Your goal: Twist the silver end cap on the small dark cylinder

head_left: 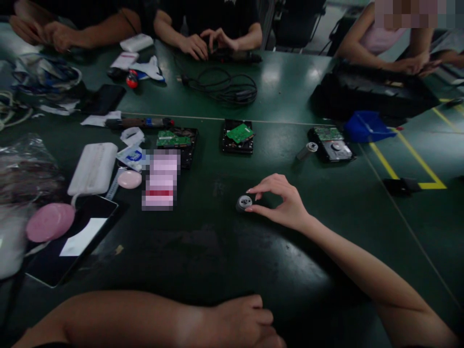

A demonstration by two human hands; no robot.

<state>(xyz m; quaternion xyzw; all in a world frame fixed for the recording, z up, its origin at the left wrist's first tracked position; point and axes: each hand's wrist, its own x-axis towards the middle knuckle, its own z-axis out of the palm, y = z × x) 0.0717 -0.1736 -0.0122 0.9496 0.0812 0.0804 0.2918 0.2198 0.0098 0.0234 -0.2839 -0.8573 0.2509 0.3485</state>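
A small round metal cylinder (244, 202) stands on the dark green table, its holed end facing up. My right hand (281, 200) reaches in from the right, thumb and fingertips closed around the cylinder's near and far sides. My left hand (250, 321) lies low at the bottom centre, fingers curled into a loose fist, with no object showing in it. Beyond my right hand, another metal cylinder (307, 151) is beside an opened hard drive (334, 144). A second drive with a green board (238, 137) sits at the centre.
To the left are a phone (72, 241), a white power bank (93, 168), a pink round case (50, 222) and another drive (177, 142). A screwdriver tool (139, 123) lies behind them. Across the table are a coiled cable (226, 87), a black bin (377, 92) and several people's hands.
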